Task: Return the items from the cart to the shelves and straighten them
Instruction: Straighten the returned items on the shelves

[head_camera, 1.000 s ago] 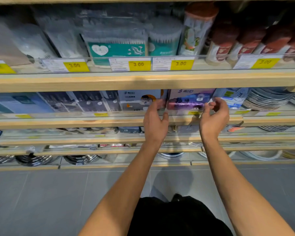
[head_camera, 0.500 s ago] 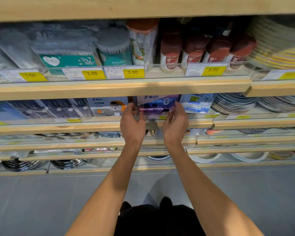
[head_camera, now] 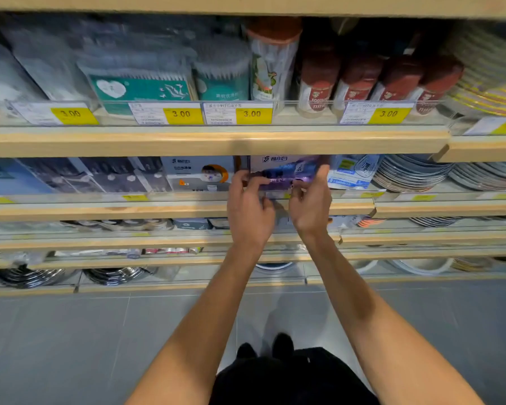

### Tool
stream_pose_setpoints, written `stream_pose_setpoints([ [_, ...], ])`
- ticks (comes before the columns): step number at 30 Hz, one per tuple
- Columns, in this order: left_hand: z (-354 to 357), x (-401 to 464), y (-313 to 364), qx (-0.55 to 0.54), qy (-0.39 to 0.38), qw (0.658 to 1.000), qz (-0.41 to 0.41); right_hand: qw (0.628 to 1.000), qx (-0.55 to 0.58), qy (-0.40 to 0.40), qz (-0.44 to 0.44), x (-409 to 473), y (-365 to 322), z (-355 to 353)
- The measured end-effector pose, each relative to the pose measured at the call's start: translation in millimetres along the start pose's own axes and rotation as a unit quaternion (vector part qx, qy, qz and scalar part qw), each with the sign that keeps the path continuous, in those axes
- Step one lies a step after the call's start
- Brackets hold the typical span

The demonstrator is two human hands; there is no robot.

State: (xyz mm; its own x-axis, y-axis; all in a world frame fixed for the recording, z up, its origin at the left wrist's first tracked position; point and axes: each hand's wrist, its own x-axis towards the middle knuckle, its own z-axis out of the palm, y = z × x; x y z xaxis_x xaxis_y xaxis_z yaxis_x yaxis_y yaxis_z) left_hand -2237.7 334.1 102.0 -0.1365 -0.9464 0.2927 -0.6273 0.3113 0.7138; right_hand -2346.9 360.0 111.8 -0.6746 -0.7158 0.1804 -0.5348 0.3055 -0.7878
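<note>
A purple and white packet (head_camera: 287,171) stands at the front of the second shelf (head_camera: 158,210), behind its clear lip. My left hand (head_camera: 250,209) grips the packet's left edge with fingers curled over it. My right hand (head_camera: 310,207) holds its right edge, thumb up along the side. To the packet's left stands a white packet with an orange circle (head_camera: 200,172); a blue and white pouch (head_camera: 352,172) is to its right. No cart is in view.
The top shelf (head_camera: 211,141) carries cotton swab packs (head_camera: 140,83), red-capped jars (head_camera: 360,83) and yellow 3.00 price tags (head_camera: 253,114). Stacked plates (head_camera: 412,173) fill the right side. Lower shelves hold metal bowls (head_camera: 32,276). Grey tiled floor (head_camera: 70,346) lies below.
The view has drifted right along the shelves. Both hands have closed in from the packet's sides and now pinch its edges, with the packet pulled slightly forward.
</note>
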Motion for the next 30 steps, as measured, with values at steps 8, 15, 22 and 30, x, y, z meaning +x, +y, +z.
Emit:
stream_pose_setpoints([
  [8, -7.0, -13.1, -14.7, 0.04, -0.034, 0.998, -0.018, 0.998, 0.024, 0.025, 0.049, 12.3, -5.5, 1.7],
  [15, 3.7, -12.6, -6.3, -0.021, -0.006, 0.999, -0.032, 0.998, -0.008, -0.03, -0.061, 15.3, 0.3, -8.2],
  [22, 53.1, -19.9, 62.7, -0.077, 0.015, 0.997, -0.004, 0.983, 0.125, 0.128, -0.043, 26.2, 69.5, -79.3],
  [30, 77.6, 7.5, 115.7, 0.112, -0.063, 0.992, -0.021, 0.998, -0.05, -0.017, -0.016, 64.6, 121.6, -104.3],
])
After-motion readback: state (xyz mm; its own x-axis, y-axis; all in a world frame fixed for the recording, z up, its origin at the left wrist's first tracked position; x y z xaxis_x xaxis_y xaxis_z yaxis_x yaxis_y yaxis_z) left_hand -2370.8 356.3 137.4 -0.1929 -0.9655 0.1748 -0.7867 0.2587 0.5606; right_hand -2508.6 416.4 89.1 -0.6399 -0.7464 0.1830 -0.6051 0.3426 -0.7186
